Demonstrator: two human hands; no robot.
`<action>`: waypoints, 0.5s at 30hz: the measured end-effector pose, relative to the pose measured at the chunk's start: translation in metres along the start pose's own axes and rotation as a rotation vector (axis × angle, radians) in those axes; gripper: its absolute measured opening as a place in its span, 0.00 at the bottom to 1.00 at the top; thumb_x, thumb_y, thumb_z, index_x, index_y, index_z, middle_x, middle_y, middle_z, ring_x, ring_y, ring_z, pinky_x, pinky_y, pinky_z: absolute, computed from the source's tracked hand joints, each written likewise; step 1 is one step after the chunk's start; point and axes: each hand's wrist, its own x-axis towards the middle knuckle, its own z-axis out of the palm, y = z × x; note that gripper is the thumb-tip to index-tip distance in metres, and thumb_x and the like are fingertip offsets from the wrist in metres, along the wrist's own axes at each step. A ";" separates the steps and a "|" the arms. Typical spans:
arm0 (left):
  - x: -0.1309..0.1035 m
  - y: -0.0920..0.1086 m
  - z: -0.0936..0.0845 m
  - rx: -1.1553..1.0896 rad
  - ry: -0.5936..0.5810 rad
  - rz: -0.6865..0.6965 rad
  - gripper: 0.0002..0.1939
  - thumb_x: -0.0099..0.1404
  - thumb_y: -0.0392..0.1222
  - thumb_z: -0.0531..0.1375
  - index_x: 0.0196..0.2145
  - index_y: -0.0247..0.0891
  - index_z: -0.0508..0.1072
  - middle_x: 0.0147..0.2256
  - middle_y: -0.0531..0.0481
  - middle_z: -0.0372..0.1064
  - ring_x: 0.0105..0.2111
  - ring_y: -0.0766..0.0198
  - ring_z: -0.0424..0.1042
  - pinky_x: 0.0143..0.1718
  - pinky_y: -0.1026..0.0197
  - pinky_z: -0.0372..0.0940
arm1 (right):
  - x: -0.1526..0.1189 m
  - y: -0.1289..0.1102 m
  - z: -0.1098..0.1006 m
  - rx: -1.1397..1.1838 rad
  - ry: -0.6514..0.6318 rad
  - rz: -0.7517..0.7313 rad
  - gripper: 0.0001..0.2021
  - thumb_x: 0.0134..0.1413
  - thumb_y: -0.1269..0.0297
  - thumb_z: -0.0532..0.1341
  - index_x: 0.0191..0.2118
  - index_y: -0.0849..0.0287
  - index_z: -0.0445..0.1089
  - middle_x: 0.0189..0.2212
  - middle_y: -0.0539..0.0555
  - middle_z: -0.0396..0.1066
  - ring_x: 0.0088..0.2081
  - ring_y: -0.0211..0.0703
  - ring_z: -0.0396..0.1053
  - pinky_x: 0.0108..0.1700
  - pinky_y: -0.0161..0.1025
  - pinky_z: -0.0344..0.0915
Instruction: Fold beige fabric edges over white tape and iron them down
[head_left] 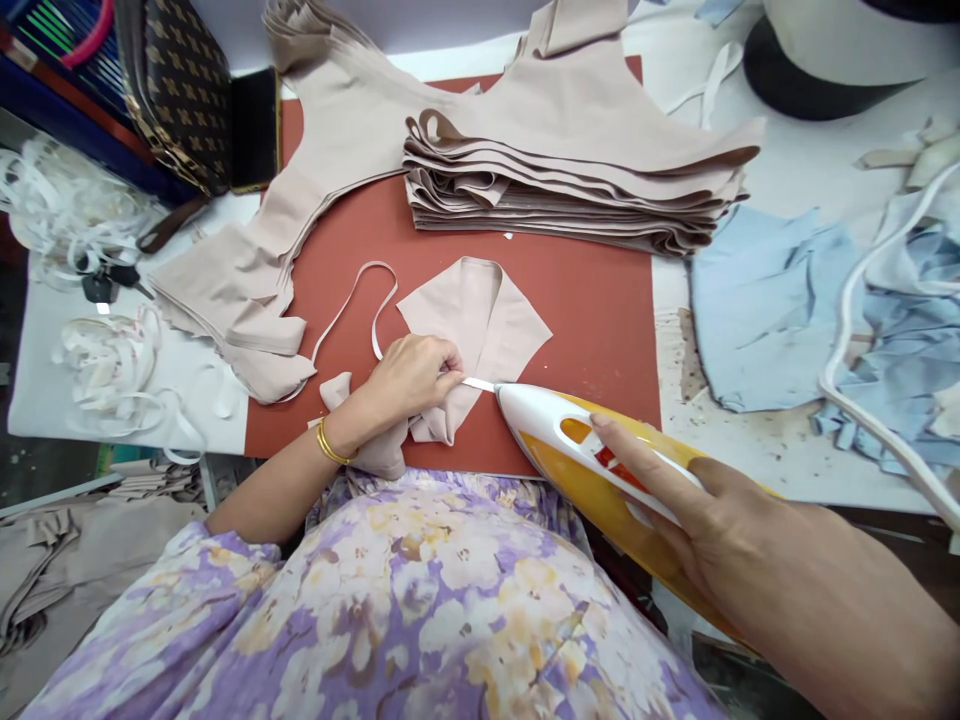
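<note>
My right hand [731, 515] is wrapped round the handle of a yellow and white iron [551, 415], index finger stretched along its top. The iron's tip meets a narrow white tape [478, 384]. My left hand [412, 380] pinches the tape between thumb and fingertips, just left of the tip. Beneath the tape lies a beige fabric piece [517, 330] with a fold down its middle. The tape's tail [361, 272] loops behind the left hand toward a stack of beige cut pieces [225, 280]. More beige cloth sits under the left wrist.
A reddish-brown board [600, 330] covers the table middle. Folded beige layers [570, 195] are piled at its back. Blue cloth [772, 310] and a white cord [840, 330] lie right. White tape tangles [67, 210], keys [105, 283] and a patterned bag [184, 90] are left.
</note>
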 end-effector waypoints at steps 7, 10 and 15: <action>-0.004 0.001 0.008 0.129 0.037 -0.005 0.10 0.65 0.38 0.58 0.38 0.35 0.79 0.40 0.42 0.79 0.42 0.54 0.76 0.44 0.55 0.68 | 0.018 -0.013 -0.013 -0.085 0.033 -0.088 0.42 0.51 0.78 0.49 0.72 0.47 0.45 0.24 0.52 0.67 0.13 0.42 0.61 0.15 0.37 0.54; -0.006 0.003 0.010 0.161 0.044 -0.026 0.11 0.67 0.40 0.57 0.39 0.35 0.79 0.41 0.42 0.79 0.42 0.52 0.76 0.44 0.53 0.68 | 0.022 -0.020 -0.018 -0.086 0.049 -0.092 0.39 0.50 0.79 0.50 0.70 0.52 0.53 0.23 0.53 0.67 0.12 0.42 0.61 0.14 0.36 0.52; -0.008 0.004 0.007 0.120 0.012 -0.058 0.11 0.66 0.39 0.58 0.40 0.37 0.80 0.42 0.43 0.79 0.44 0.51 0.77 0.45 0.53 0.69 | 0.021 -0.017 -0.021 -0.047 0.094 -0.151 0.37 0.53 0.77 0.49 0.70 0.57 0.50 0.23 0.53 0.67 0.11 0.43 0.61 0.12 0.36 0.51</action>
